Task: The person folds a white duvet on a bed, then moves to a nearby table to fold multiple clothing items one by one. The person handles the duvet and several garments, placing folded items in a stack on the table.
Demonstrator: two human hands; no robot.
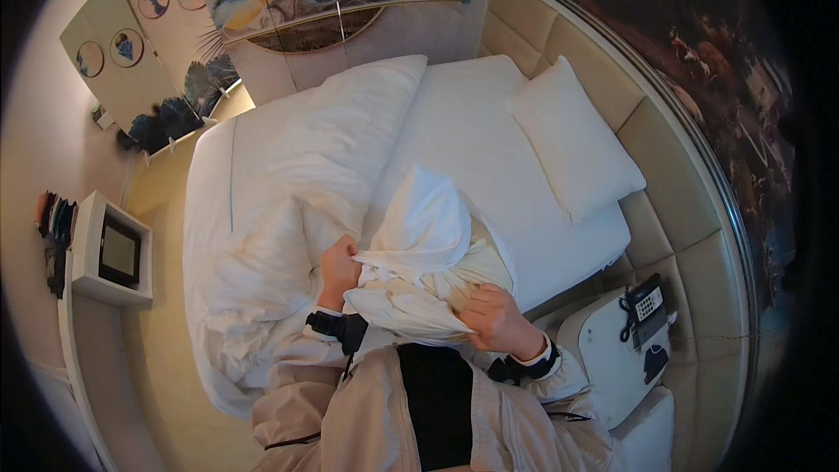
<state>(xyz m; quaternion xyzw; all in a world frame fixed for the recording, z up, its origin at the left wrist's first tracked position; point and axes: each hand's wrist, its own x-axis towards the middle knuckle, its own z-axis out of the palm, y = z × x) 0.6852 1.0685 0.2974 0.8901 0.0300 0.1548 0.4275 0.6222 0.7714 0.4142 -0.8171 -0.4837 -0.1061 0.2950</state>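
Note:
In front of my body, over the near edge of the bed, I hold a pillow (468, 273) with a cream surface, partly covered by a bunched white pillowcase (418, 220). My left hand (339, 271) is closed on the white cloth at the left side. On the right, my right hand (498, 319) pinches the cloth's edge near the cream part. Folds hide where the pillowcase's opening runs and most of the pillow inside.
The bed (463, 114) has a rumpled white duvet (306, 140) on its left half. Another white pillow (577, 140) lies against the padded headboard (651, 144). A bedside table (603, 341) with a telephone (644, 313) stands at right. A boxed screen (120, 251) is at left.

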